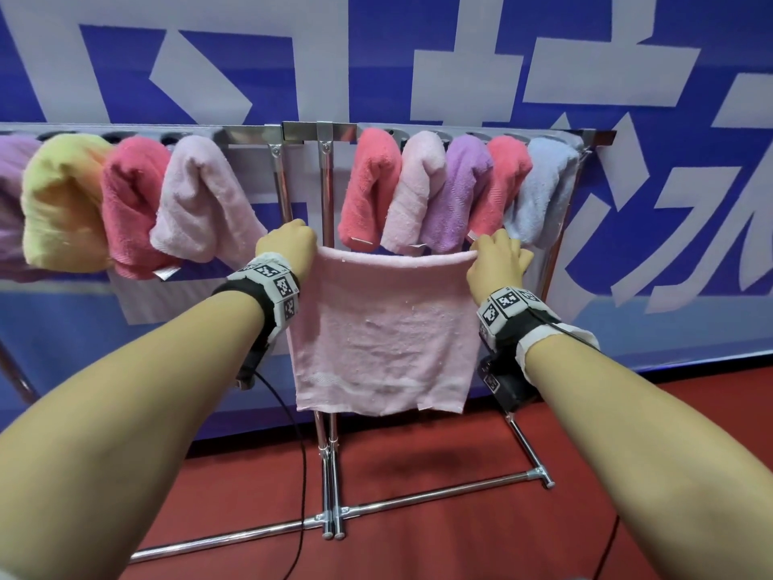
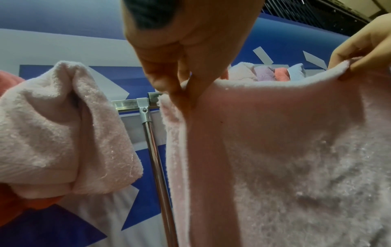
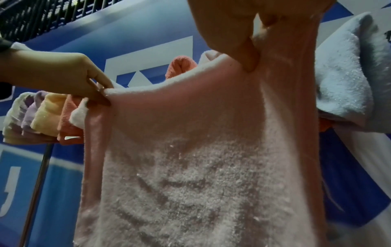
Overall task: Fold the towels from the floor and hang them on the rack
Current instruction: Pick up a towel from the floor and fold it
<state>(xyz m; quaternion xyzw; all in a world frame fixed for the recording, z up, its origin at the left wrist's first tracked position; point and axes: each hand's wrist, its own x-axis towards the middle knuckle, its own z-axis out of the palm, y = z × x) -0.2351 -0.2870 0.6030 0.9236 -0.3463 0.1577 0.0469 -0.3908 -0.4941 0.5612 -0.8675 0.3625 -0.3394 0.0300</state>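
A pale pink towel (image 1: 385, 332) hangs folded in front of the metal rack (image 1: 322, 131), stretched flat between both hands. My left hand (image 1: 288, 244) pinches its top left corner (image 2: 186, 93). My right hand (image 1: 495, 255) pinches the top right corner (image 3: 247, 63). The towel's upper edge sits below the rack's top bar, in front of the two centre posts (image 1: 328, 194). Its lower edge hangs free above the floor. Several folded towels are draped on the bar on both sides, among them a pink one (image 1: 200, 203) on the left and a coral one (image 1: 372, 186) on the right.
A blue and white banner wall (image 1: 418, 56) stands right behind the rack. The rack's chrome feet (image 1: 334, 525) spread over the red floor (image 1: 418, 475). A black cable (image 1: 299, 454) dangles from my left wrist. The bar shows bare metal between the two groups of towels.
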